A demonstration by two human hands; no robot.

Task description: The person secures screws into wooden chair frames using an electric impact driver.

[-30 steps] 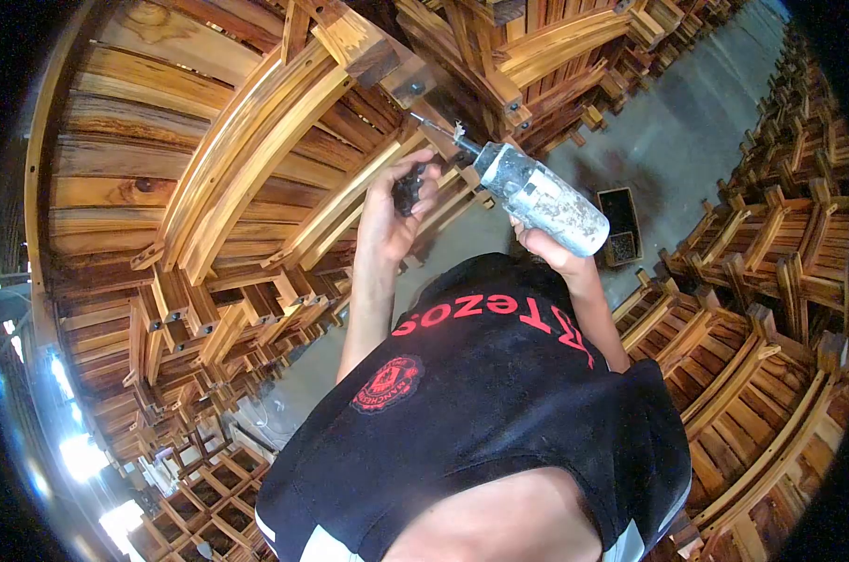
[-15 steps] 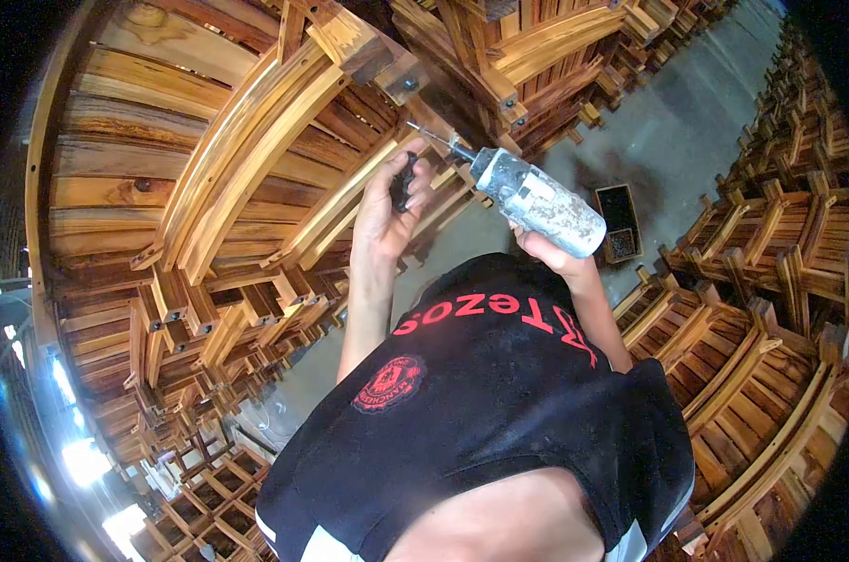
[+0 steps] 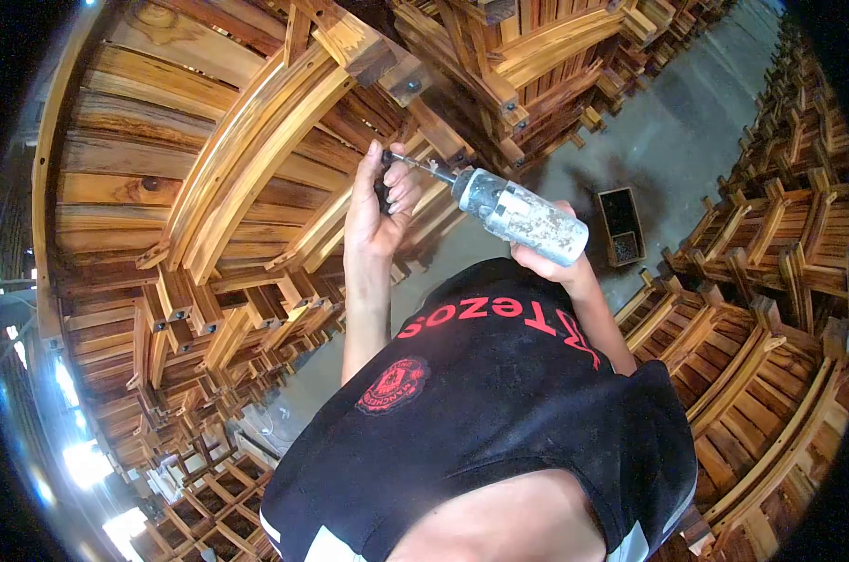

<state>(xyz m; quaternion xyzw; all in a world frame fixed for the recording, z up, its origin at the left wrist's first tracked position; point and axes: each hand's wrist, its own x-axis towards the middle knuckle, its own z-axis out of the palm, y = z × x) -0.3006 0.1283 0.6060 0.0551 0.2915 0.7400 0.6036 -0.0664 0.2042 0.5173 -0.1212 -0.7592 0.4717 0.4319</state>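
Since the earlier frames the drill and both hands have shifted left and a little up. One second ago the bit reached toward a bolt on the block overhead; now its tip meets the left hand, well below that block. The left hand has also opened up: earlier its fingers curled round a small dark piece, now the fingers stand straighter, raised against the curved rail, with the dark piece only partly seen between thumb and fingers. Whether it is gripped firmly I cannot tell.

The right hand is closed round the drill's underside, mostly hidden by the body of the tool.

The drill's long axis runs from lower right, at the right hand, to upper left, at the left hand. The bit points up and left, toward the left fingers, tilted only slightly from level. The grey, speckled barrel lies between the two hands, above the person's black shirt.

Left of the left hand are slatted wooden frames stacked close. Right of the right hand, on the concrete floor, stands a dark box just beyond the drill's rear end.
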